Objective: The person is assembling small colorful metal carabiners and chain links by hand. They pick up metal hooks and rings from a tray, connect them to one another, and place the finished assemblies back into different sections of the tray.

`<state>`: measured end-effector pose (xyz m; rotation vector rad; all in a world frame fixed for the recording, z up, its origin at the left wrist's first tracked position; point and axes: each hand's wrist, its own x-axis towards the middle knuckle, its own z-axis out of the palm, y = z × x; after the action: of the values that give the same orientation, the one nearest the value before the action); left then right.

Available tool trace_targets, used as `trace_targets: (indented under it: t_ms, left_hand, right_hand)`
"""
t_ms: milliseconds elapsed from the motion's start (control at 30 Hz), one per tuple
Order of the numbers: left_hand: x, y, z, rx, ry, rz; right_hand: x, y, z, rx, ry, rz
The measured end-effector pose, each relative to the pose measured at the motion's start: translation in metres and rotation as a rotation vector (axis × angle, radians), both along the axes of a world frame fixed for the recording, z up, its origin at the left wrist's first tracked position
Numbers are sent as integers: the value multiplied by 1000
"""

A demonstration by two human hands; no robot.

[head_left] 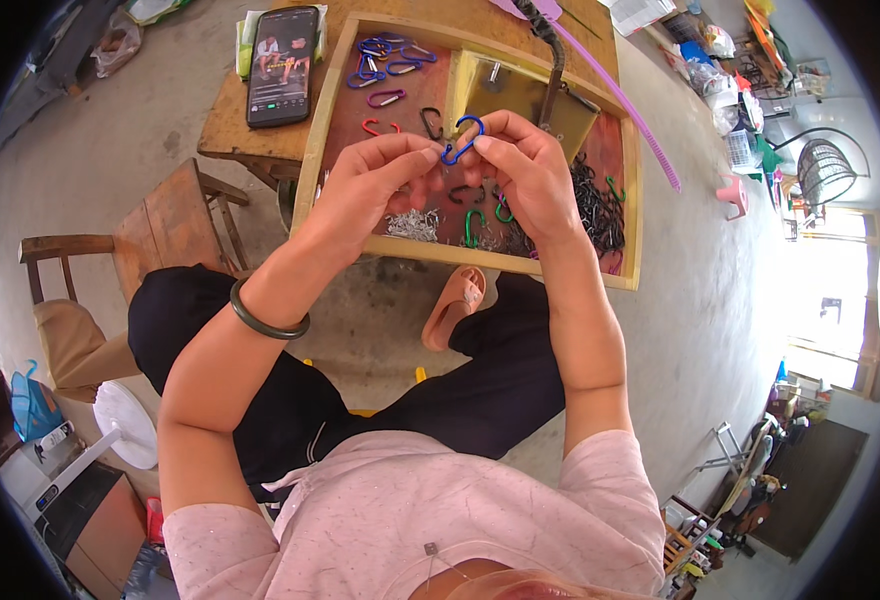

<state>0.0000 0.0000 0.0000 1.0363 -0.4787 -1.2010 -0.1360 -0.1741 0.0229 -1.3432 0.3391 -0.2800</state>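
Note:
Above a wooden tray (520, 265), both hands meet at a blue carabiner hook (479, 123). My right hand (528, 172) pinches the hook's right side between thumb and fingers. My left hand (380, 180) is closed in a pinch at the hook's lower left end; anything small between its fingertips is hidden. Below the hands lie a green carabiner (473, 228), a pile of small silver pieces (413, 225) and a heap of dark hooks (600, 215). Further back are a red hook (380, 127), a black one (431, 122) and a purple carabiner (387, 98).
Several blue carabiners (385, 55) fill the tray's far left corner. A metal press-like tool (552, 75) with a lever stands on a yellowish plate (490, 105). A phone (283, 65) playing video lies on the table left of the tray. A wooden chair (160, 225) stands at the left.

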Motion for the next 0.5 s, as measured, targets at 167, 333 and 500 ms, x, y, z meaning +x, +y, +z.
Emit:
trace_targets:
  t_ms: [167, 333, 500]
  left_hand:
    - [-2, 1, 1, -20, 49, 13]
    - [-8, -4, 2, -10, 90, 93]
    - [-5, -4, -3, -60, 72, 47]
  right_hand:
    - [-1, 3, 2, 8, 7, -5]
    - [-1, 2, -1, 12, 18, -7]
    - [0, 2, -3, 17, 1, 11]
